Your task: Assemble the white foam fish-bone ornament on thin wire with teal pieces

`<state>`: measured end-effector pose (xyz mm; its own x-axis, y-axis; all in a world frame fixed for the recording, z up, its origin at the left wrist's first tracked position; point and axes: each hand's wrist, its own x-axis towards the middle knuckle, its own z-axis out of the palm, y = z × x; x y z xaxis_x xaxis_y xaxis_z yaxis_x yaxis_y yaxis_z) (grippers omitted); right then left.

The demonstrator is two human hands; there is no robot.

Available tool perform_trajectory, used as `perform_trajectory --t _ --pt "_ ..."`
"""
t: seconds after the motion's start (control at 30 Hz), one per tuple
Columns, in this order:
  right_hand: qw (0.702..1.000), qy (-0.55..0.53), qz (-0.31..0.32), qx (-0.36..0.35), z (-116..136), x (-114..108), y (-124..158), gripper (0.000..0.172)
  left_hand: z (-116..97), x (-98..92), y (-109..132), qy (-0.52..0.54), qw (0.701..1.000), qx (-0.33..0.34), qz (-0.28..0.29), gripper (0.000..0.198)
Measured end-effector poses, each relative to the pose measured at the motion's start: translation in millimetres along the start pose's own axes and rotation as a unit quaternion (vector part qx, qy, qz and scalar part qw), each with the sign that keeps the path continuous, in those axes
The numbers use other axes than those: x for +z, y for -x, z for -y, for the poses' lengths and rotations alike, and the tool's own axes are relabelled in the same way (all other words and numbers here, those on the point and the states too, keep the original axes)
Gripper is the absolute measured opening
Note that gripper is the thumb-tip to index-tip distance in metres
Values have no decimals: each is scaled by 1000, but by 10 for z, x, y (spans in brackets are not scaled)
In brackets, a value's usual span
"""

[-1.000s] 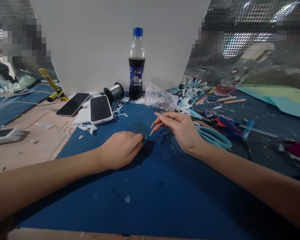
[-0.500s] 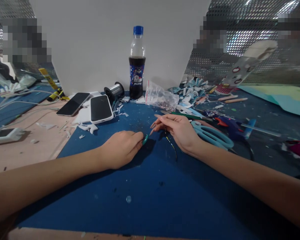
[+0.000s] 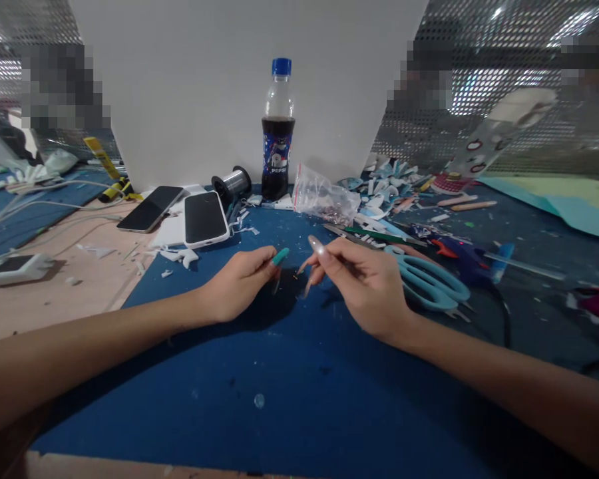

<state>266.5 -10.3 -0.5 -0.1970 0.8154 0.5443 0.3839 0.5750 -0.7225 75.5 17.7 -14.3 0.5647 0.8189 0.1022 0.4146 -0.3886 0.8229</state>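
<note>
My left hand hovers just above the blue mat, its fingers curled and pinched on a small teal piece that sticks out past the fingertips. My right hand is close beside it on the right, fingers pinched toward the left hand around something thin and dark that I cannot make out. The two sets of fingertips are a few centimetres apart. Both forearms reach in from the near edge.
A cola bottle stands against a white board. Two phones and a wire spool lie at the left, a clear plastic bag behind my hands. Teal scissors, a glue gun and paper scraps are on the right.
Both hands have lifted off the mat and turned toward each other. The teal piece rose with my left fingers, and my right fingers closed into a pinch.
</note>
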Motion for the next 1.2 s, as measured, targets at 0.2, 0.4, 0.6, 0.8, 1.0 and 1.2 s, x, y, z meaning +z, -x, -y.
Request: perform_trajectory --t 0.2,0.4,0.6,0.8,1.0,1.2 --pt "991 65 52 -102 1 57 98 27 66 4 -33 133 990 -3 38 25" --pt "984 115 64 -116 -25 74 111 26 -11 20 -42 206 976 -20 63 23" --pt "977 132 76 -152 -10 82 122 23 -124 41 -41 243 965 -45 90 23" --pt "979 136 82 -130 -16 80 122 24 -107 33 -34 265 959 -27 94 24" --pt "978 134 89 -135 -10 78 114 24 -94 34 -34 264 960 -25 91 25" --pt "979 132 86 -128 -15 85 114 25 -113 33 -35 270 958 -31 91 24"
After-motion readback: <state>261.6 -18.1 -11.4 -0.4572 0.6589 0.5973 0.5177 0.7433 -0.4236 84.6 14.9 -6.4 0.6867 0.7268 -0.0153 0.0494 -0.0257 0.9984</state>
